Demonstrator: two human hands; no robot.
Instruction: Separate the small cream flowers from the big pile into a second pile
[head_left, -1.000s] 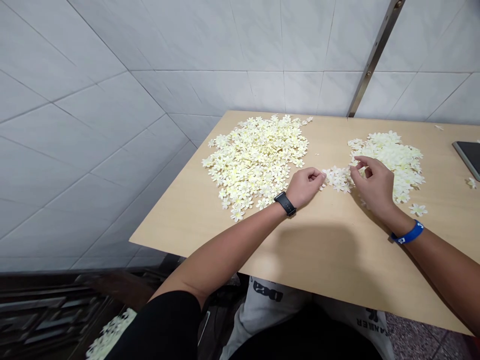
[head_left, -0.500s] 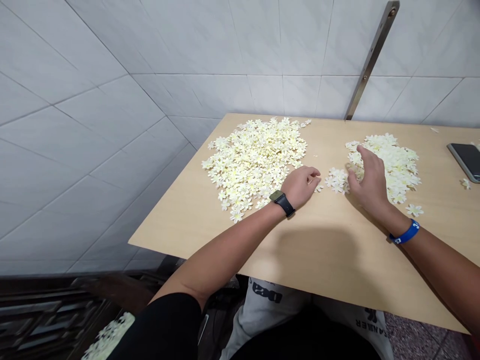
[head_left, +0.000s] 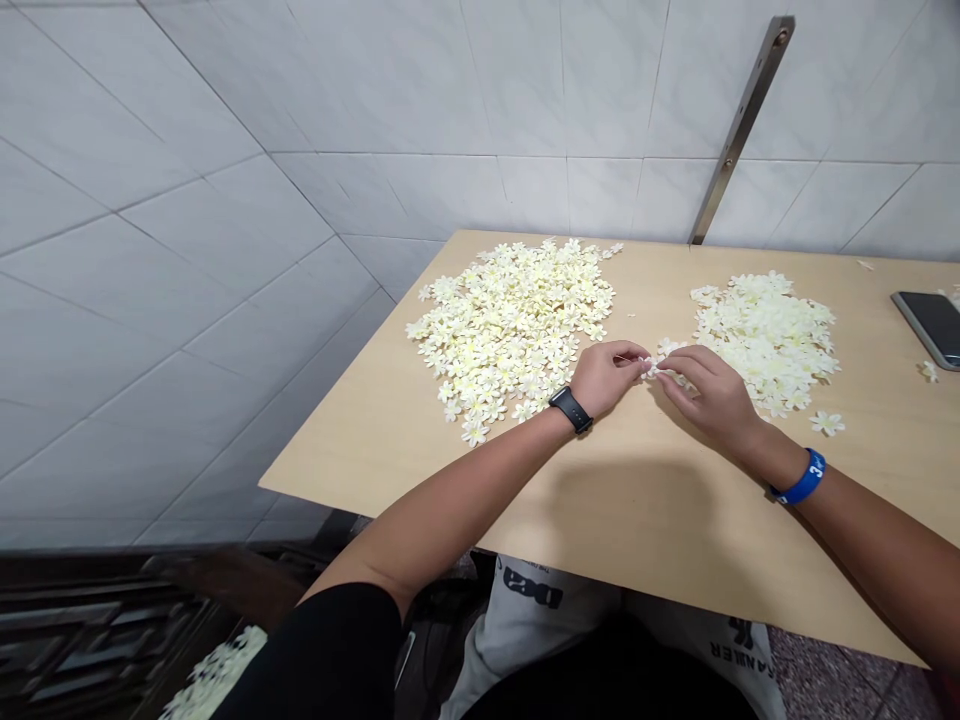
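Observation:
A small white artificial flower (head_left: 649,370) is between the fingertips of both hands, low over the table. My left hand (head_left: 602,380), with a black watch at the wrist, pinches it from the left. From the right, my right hand (head_left: 711,394) has thumb and fingertip closed at its edge; a blue wristband circles that wrist. Just left of my left hand spreads a large pile of pale yellow-white flowers (head_left: 517,320). Behind my right hand lies a second pile of whiter flowers (head_left: 772,335). Part of a small cluster (head_left: 670,346) of flowers between the piles is hidden by my right hand.
The wooden table (head_left: 450,500) stands against a tiled wall (head_left: 420,90). A phone (head_left: 934,325) lies at the right, with a loose flower (head_left: 928,371) near it. Another single flower (head_left: 827,423) sits in front of the right pile. More flowers (head_left: 217,675) show below, at lower left.
My right hand has moved left from the right pile, and its spread fingers have closed at the flower by my left hand. My left hand has shifted slightly right.

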